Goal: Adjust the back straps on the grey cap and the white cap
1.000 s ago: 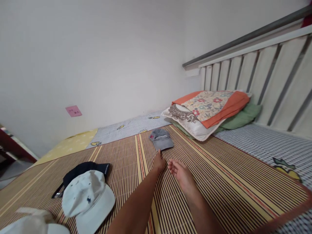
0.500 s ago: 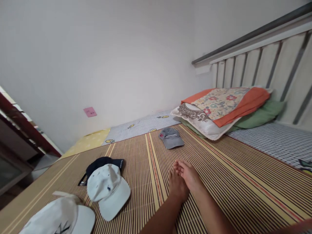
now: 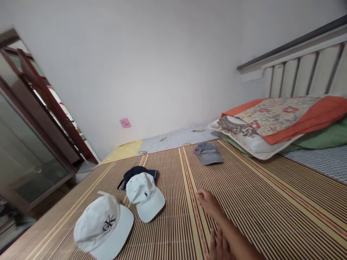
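I see my right hand (image 3: 207,200) lying empty and loosely curled on the mat (image 3: 271,202), left hand (image 3: 218,247) flat and empty beside the forearm; nearest cap, the small white one (image 3: 145,195), lies well left of the right grip, brim toward me.

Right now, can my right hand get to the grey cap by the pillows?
Probably yes, with a stretch: the right hand lies empty, and only bare mat separates it from the grey cap.
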The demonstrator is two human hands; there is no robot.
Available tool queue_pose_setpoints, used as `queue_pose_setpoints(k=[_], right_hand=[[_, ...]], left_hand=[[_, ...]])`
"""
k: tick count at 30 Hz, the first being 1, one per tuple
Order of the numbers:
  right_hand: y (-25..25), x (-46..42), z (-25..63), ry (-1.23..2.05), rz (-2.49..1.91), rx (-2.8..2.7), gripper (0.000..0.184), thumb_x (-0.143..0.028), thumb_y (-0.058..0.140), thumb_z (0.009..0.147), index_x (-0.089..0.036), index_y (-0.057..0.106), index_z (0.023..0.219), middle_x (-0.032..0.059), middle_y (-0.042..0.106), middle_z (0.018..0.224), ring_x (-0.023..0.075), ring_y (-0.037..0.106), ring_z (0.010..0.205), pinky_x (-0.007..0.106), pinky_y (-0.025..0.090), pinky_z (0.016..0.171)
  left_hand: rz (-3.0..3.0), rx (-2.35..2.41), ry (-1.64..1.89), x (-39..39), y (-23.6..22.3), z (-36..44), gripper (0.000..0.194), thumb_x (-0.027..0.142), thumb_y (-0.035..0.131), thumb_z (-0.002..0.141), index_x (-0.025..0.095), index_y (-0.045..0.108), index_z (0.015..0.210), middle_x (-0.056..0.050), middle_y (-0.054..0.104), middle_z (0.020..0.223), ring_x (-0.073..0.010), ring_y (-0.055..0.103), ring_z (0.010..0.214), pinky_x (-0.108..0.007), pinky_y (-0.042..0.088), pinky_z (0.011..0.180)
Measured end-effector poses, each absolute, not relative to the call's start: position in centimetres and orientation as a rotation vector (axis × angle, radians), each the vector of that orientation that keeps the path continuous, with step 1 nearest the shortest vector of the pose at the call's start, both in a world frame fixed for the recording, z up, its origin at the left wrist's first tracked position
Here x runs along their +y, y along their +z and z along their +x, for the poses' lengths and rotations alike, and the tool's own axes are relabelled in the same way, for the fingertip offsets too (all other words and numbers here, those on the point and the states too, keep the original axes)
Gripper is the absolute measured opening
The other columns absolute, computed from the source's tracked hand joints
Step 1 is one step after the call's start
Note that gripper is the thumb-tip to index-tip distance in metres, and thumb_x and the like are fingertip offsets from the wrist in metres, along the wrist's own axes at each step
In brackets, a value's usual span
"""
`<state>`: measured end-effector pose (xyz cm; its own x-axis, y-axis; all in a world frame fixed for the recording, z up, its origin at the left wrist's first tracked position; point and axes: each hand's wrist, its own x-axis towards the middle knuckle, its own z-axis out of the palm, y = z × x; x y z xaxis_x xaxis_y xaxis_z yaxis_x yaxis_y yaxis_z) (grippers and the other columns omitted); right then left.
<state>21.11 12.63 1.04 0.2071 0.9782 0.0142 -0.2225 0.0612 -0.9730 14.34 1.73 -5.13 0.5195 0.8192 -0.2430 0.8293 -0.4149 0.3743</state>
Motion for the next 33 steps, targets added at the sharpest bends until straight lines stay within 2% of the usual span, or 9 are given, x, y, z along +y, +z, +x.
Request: queue_pose_setpoints(k=[3,6,9,12,14,18,24,29,33], right_hand=[[0.2,12.6,20.4,0.99,-1.159,-1.077,0.006,-0.023,0.076,0.064,-0.027,0.073,0.065,-0.0006,0.07,0.069,0.0207,0.057,0.069,0.028,0.031,0.064],[-0.6,12.8,20.4,0.927,-1.194,-1.17,0.006,-0.022,0.073,0.067,-0.028,0.074,0.07,0.0001,0.072,0.074,0.0223,0.061,0.074,0.028,0.035,0.069],[-1.0,13.1,21.0,0.924,-1.191,-1.241,0.008,-0.024,0.071,0.069,-0.027,0.076,0.074,0.0009,0.074,0.077,0.0238,0.065,0.078,0.03,0.041,0.074],[-1.2,13.3,21.5,0.941,-1.159,-1.28,0.012,-0.027,0.069,0.071,-0.025,0.078,0.079,0.0027,0.077,0.082,0.0249,0.068,0.081,0.033,0.046,0.078],[-1.3,13.4,21.7,0.957,-1.14,-1.284,0.013,-0.028,0.069,0.071,-0.024,0.078,0.079,0.0038,0.078,0.083,0.0258,0.07,0.083,0.034,0.048,0.079],[-1.6,13.7,22.3,1.015,-1.13,-1.28,0.017,-0.033,0.069,0.074,-0.023,0.078,0.083,0.0034,0.078,0.082,0.0251,0.071,0.079,0.035,0.052,0.075],[-1.8,14.4,23.0,1.117,-1.221,-1.293,0.016,-0.03,0.067,0.081,-0.02,0.077,0.089,0.0033,0.076,0.077,0.0211,0.073,0.074,0.031,0.056,0.069],[-2.0,15.1,22.5,1.086,-1.351,-1.308,0.009,-0.022,0.066,0.094,-0.018,0.073,0.091,0.0007,0.074,0.077,0.0179,0.072,0.072,0.032,0.058,0.072],[-2.1,15.3,22.1,1.04,-1.401,-1.322,0.011,-0.024,0.07,0.099,-0.016,0.071,0.092,-0.0022,0.071,0.075,0.017,0.071,0.072,0.034,0.059,0.074]], left_hand=[[2.281,1.258,-0.048,1.0,-4.6,13.8,0.063,0.04,0.034,0.106,0.024,0.025,0.167,0.0,0.02,0.175,-0.0265,0.011,0.163,-0.046,0.007,0.137],[2.261,1.228,-0.028,0.3,-2.6,13.5,0.066,0.045,0.035,0.106,0.024,0.022,0.168,-0.001,0.016,0.176,-0.0295,0.008,0.164,-0.051,0.003,0.137],[2.286,1.223,0.089,-0.4,-0.8,13.5,0.064,0.041,0.034,0.107,0.029,0.02,0.168,-0.002,0.017,0.176,-0.0324,0.012,0.164,-0.059,0.007,0.136],[2.289,1.226,0.197,-1.0,0.3,13.4,0.068,0.032,0.038,0.104,0.03,0.02,0.169,-0.004,0.02,0.177,-0.0338,0.016,0.164,-0.061,0.012,0.135],[2.27,1.244,0.234,-1.1,0.8,13.6,0.067,0.03,0.04,0.102,0.027,0.027,0.168,-0.007,0.028,0.176,-0.035,0.02,0.163,-0.061,0.013,0.135],[2.287,1.271,0.267,-1.1,1.3,14.0,0.062,0.038,0.039,0.103,0.024,0.041,0.164,-0.011,0.039,0.171,-0.0387,0.03,0.159,-0.065,0.015,0.132],[2.353,1.303,0.188,-1.4,1.3,14.2,0.068,0.028,0.041,0.102,0.015,0.028,0.168,-0.015,0.028,0.175,-0.0367,0.023,0.162,-0.062,0.013,0.133],[2.361,1.3,0.184,-1.4,1.2,14.1,0.069,0.029,0.042,0.102,0.019,0.025,0.169,-0.013,0.024,0.176,-0.0363,0.021,0.163,-0.062,0.013,0.133],[2.275,1.274,0.216,-1.3,1.2,13.9,0.068,0.03,0.039,0.104,0.021,0.021,0.169,-0.01,0.02,0.177,-0.0369,0.018,0.163,-0.064,0.01,0.133]])
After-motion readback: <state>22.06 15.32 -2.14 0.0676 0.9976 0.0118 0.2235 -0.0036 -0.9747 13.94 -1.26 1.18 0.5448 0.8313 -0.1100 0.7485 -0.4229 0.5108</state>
